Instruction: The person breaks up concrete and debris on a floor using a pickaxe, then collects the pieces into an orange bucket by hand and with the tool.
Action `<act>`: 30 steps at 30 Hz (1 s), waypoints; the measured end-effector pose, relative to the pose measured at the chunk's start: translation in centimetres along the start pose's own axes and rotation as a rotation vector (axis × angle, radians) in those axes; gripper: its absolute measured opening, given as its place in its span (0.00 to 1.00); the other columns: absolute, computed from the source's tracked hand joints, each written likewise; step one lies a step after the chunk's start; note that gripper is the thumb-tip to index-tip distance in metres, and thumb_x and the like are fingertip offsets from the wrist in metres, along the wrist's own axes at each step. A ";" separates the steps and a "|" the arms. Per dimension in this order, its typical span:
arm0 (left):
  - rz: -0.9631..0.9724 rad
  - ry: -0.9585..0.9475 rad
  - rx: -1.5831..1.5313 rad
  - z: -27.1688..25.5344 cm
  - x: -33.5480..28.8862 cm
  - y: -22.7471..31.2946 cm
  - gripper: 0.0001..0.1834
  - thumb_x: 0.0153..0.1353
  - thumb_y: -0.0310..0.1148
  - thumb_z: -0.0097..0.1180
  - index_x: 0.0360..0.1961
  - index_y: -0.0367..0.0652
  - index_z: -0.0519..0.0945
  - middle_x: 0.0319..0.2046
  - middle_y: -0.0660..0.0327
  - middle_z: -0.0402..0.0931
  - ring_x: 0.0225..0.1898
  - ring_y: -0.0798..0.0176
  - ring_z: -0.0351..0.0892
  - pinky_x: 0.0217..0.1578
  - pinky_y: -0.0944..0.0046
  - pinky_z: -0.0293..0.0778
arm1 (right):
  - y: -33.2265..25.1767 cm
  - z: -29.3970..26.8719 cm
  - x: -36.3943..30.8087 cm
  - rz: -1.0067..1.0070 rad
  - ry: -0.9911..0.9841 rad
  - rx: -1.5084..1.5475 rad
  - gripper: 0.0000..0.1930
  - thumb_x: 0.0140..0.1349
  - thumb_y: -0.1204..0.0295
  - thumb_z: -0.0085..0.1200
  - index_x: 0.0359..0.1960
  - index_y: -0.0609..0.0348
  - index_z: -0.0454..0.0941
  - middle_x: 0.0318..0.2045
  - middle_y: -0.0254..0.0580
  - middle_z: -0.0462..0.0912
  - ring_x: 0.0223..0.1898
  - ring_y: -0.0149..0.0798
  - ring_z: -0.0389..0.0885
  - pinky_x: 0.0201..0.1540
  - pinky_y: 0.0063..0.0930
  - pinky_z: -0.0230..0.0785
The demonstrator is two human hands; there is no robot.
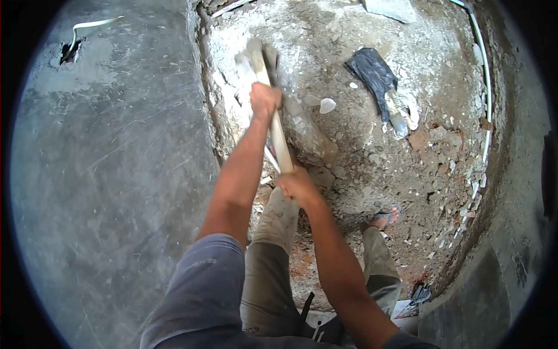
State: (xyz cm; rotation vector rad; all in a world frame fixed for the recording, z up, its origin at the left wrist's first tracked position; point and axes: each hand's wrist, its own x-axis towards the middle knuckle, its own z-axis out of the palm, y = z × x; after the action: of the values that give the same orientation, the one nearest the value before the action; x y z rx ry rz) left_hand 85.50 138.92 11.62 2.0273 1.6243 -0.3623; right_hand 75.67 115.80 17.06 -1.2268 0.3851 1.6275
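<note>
Handle (279,139) in our grasp, we clench the left hand (266,100) around it near the blurred tool head (256,53) and the right hand (298,185) lower down; it slants above rubble (360,160), between the grey floor (116,174) and a crumpled black plastic piece (372,70).

The tool's head (256,53) is blurred, its shape unclear; the right hand (297,185) hides the near end of its wooden handle (280,141). A pale slab (392,9) is cut off by the far edge. Pale scraps (399,114) beside the black plastic (375,70) look indistinct.
</note>
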 end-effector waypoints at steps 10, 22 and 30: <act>-0.021 -0.077 -0.178 10.5 -11.9 -2.7 0.28 0.53 0.32 0.62 0.52 0.23 0.73 0.46 0.28 0.80 0.52 0.32 0.82 0.56 0.47 0.77 | 7.0 -9.1 -8.6 0.122 0.000 0.084 0.07 0.55 0.76 0.61 0.29 0.62 0.74 0.17 0.32 0.70 0.13 0.27 0.66 0.14 0.28 0.55; -0.364 -0.332 -0.827 12.7 -34.7 -7.6 0.19 0.57 0.24 0.63 0.49 0.34 0.72 0.27 0.55 0.78 0.19 0.60 0.79 0.20 0.58 0.74 | 20.0 -15.1 -26.5 0.242 0.293 -0.576 0.12 0.52 0.73 0.64 0.37 0.65 0.79 0.21 0.39 0.79 0.23 0.41 0.80 0.30 0.41 0.74; -0.062 -0.269 -1.120 -6.2 -22.0 -2.5 0.07 0.60 0.26 0.65 0.32 0.42 0.77 0.21 0.64 0.76 0.19 0.69 0.75 0.21 0.67 0.71 | 13.6 -6.7 -9.6 -0.387 0.442 -0.847 0.18 0.52 0.69 0.67 0.43 0.61 0.79 0.33 0.60 0.86 0.37 0.61 0.87 0.39 0.49 0.79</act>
State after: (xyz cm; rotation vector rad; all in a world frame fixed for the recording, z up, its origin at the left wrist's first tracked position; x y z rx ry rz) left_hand 76.97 124.55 27.35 1.0225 1.2593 0.2296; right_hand 67.25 99.99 18.22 -2.1513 -0.3171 1.1805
